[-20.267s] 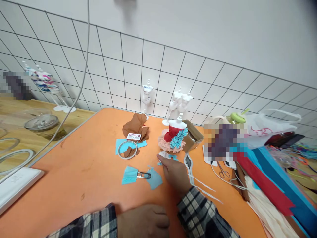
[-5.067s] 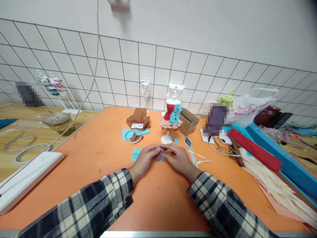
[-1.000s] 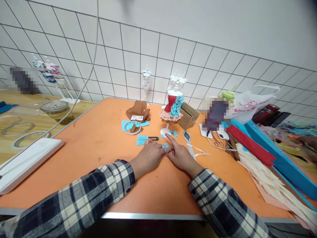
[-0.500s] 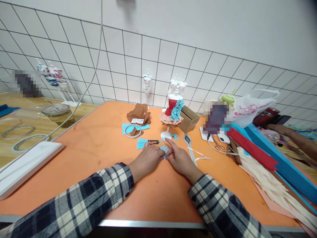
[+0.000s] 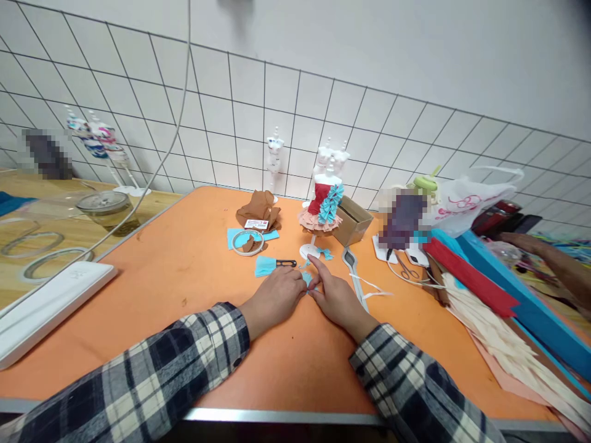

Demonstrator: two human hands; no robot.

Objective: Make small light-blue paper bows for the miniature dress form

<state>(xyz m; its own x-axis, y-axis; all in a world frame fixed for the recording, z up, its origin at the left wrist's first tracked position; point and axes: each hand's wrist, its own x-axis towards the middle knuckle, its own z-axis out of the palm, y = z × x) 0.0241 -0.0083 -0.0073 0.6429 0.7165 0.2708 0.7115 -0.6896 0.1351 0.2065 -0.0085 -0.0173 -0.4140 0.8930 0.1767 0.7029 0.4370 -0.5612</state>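
Note:
My left hand [image 5: 276, 296] and my right hand [image 5: 335, 297] meet on the orange table [image 5: 184, 277], both pinching a small light blue paper piece [image 5: 307, 279] between their fingertips. The right index finger points forward over it. Just ahead lie a folded blue paper held in a black clip [image 5: 270, 266] and the white base of a small mannequin [image 5: 323, 206] that wears a red, pink and blue paper dress. Both sleeves are dark plaid.
A tape ring [image 5: 247, 242] on blue paper, brown paper [image 5: 258, 209], a cardboard box [image 5: 353, 221], scissors [image 5: 404, 265] and stacked crepe paper [image 5: 484, 295] sit around. Another person's arm [image 5: 547, 255] reaches in at the far right. A white flat device [image 5: 46, 304] lies left.
My hands have stayed together on the blue piece, shifting very slightly. The other person's arm came into view at the right half a second ago and is still there.

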